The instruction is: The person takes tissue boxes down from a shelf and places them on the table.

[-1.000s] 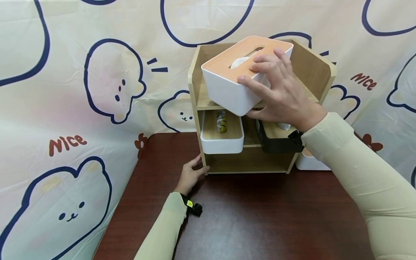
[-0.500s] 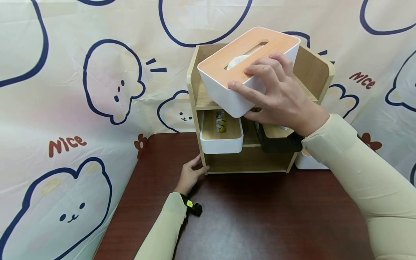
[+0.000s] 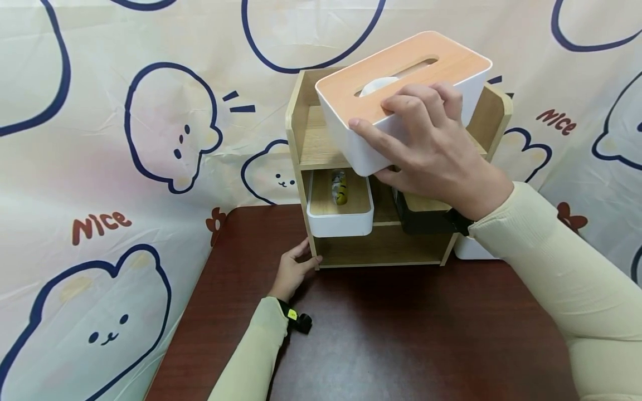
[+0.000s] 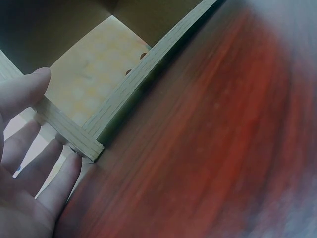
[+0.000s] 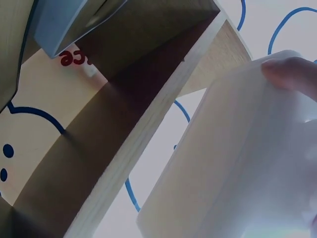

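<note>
High over the right part of a small wooden desktop shelf [image 3: 321,139], my right hand [image 3: 433,136] holds a white tissue box [image 3: 376,69] with a wood-coloured lid and white tissue in its slot. The box is tilted, its thumb side low and fingertips resting on the lid's edge. In the right wrist view the box's pale underside [image 5: 233,144] is apart from the shelf edge. My left hand [image 3: 292,273] grips the shelf's lower left side panel [image 4: 69,130], thumb inside and fingers outside. Part of the top shelf is hidden behind the box.
A white drawer [image 3: 341,225] sticks out at the middle level, with a small yellow-and-black striped item [image 3: 339,188] in it. A black drawer [image 3: 426,224] juts out on the right. Behind the right wrist stands another white box [image 3: 473,249]. The dark red table [image 3: 381,334] extends in front.
My right hand has lifted the tissue box up and to the right, away from the top shelf. My left hand has stayed on the side panel.
</note>
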Tool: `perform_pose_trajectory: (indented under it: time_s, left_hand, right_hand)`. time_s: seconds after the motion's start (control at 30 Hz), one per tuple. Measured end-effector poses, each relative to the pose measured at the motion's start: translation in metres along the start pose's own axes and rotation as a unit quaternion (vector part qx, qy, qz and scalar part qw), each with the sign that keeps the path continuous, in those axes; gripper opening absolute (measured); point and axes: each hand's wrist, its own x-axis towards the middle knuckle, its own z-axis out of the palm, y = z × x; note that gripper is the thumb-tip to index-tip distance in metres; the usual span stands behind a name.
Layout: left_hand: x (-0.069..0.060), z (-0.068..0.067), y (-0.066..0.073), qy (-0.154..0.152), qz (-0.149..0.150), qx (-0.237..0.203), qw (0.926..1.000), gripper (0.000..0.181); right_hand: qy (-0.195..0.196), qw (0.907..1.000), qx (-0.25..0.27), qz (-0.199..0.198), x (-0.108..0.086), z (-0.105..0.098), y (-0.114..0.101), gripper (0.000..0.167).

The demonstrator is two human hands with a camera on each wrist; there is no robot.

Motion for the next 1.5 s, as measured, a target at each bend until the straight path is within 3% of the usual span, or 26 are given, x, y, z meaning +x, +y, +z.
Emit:
perform_pose_trajectory:
  time_s: [0.13,0.4,0.73,1.1,1.5]
  left_hand:
    - [0.000,0.000,0.000,-0.002,-0.002,-0.001,1.0000,0.065]
    - [0.012,0.000,-0.031,0.005,-0.002,-0.013,0.9999,0.067]
    - [0.010,0.002,-0.033,0.018,0.011,-0.014,0.9997,0.066]
    - [0.011,0.001,-0.033,0.021,0.008,-0.002,0.9997,0.066]
    - [0.011,0.001,-0.032,0.018,0.013,-0.002,0.9998,0.066]
  right_hand:
    - [0.003,1.0000,-0.006,0.007,0.000,-0.002,0.000,0.091]
    - [0.016,0.9997,-0.008,0.015,0.000,-0.007,0.003,0.091]
    - [0.013,0.9994,-0.013,0.030,0.003,-0.016,0.011,0.084]
    - [0.021,0.9983,-0.025,0.048,0.006,-0.026,0.021,0.091]
    - [0.015,0.9966,-0.040,0.070,0.002,-0.033,0.033,0.080]
